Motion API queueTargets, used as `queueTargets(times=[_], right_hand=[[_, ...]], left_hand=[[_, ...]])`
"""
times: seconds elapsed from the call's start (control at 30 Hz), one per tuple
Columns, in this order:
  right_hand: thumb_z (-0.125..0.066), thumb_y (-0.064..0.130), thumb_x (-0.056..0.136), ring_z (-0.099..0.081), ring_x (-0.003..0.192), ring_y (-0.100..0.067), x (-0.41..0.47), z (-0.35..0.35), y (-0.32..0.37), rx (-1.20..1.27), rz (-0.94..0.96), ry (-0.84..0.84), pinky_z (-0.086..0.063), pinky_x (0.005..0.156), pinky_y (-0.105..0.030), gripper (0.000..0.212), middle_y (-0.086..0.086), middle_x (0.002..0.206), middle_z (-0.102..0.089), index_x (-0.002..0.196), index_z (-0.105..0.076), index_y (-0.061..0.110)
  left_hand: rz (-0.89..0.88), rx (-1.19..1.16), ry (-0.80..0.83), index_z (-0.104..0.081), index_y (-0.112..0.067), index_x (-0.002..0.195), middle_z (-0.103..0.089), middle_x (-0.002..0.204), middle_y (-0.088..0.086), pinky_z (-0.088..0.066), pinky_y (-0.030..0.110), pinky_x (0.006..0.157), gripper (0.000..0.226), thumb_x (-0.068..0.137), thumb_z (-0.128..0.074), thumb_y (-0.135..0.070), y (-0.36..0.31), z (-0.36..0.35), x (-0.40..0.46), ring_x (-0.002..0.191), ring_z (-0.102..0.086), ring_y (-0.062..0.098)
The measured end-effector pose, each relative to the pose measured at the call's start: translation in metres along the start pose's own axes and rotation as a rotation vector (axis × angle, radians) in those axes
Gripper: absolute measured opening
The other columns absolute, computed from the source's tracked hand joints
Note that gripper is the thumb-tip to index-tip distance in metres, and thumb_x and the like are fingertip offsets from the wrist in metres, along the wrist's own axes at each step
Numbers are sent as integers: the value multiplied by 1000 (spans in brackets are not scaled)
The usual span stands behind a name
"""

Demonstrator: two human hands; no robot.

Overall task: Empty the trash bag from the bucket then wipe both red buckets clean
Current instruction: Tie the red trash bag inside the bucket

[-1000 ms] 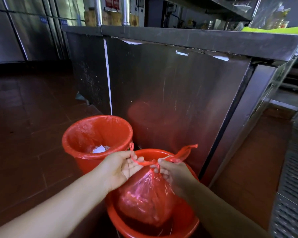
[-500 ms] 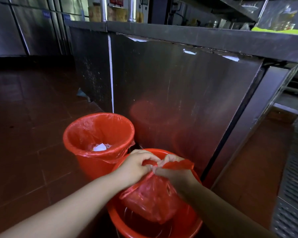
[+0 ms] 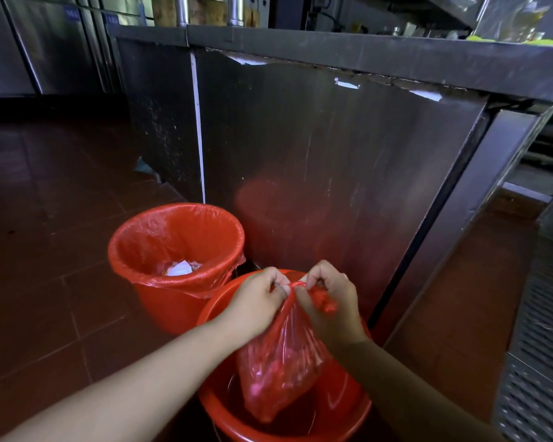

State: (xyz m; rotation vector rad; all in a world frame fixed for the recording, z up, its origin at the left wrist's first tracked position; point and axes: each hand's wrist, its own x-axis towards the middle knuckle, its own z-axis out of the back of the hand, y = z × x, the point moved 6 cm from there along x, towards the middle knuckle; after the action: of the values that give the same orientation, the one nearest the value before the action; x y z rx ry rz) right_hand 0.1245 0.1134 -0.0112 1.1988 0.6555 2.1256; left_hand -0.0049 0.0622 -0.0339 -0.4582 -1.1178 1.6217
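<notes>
Fingers (image 3: 280,283) of the left hand (image 3: 256,301) and of the right hand (image 3: 329,301) are curled tight on the gathered neck of the red trash bag (image 3: 278,368), which is pinched between them. By that neck the bag is held up, its full lower part hanging inside the near red bucket (image 3: 342,409). Just beside it on the tiled floor (image 3: 45,282), the far red bucket (image 3: 170,301) is lined with red plastic and is seen to contain white scraps, close to the steel cabinet (image 3: 332,170).
</notes>
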Motion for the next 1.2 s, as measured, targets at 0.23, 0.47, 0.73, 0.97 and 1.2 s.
queueTargets(times=[0.23, 0.47, 0.73, 0.97, 1.2], right_hand=[[-51, 37, 76, -53, 61, -10, 0, 2, 5, -113, 103, -44, -47, 54, -32, 25, 13, 69, -49, 73, -59, 13], [-63, 41, 76, -45, 52, 0, -3, 4, -4, 6, 126, 26, -38, 49, -22, 29, 15, 58, -46, 63, -53, 17], [-70, 13, 83, -62, 57, -8, 21, 10, -4, 276, -13, 290, -49, 53, -27, 11, -4, 64, -67, 75, -64, 7], [-61, -5, 82, -51, 45, -5, 26, 16, -17, 371, -283, 307, -39, 47, -14, 17, -5, 53, -59, 66, -58, 1], [-60, -3, 83, -51, 44, -5, 18, -15, -12, 397, -370, 304, -39, 44, -16, 18, 0, 52, -59, 67, -59, 5]], left_hand=[[51, -244, 94, -53, -20, 74, -47, 64, -10, -34, 18, 58, 19, 91, -57, -13, 0, -3, -1, 56, -41, -2], [157, -327, 244, -65, -21, 78, -51, 70, -1, -36, 15, 61, 16, 84, -66, -7, 1, -4, 0, 65, -44, 7], [-66, 35, 54, -61, -27, 62, -56, 60, -9, -37, 14, 54, 26, 75, -76, -11, -23, 21, 15, 54, -49, -1], [-397, 487, -11, -60, -18, 69, -58, 74, -6, -42, 29, 72, 12, 78, -67, -16, -34, 55, 13, 78, -56, 15], [-524, 829, 29, -54, -15, 74, -55, 77, 1, -48, 33, 57, 12, 78, -64, -10, -16, 65, -10, 77, -54, 23]])
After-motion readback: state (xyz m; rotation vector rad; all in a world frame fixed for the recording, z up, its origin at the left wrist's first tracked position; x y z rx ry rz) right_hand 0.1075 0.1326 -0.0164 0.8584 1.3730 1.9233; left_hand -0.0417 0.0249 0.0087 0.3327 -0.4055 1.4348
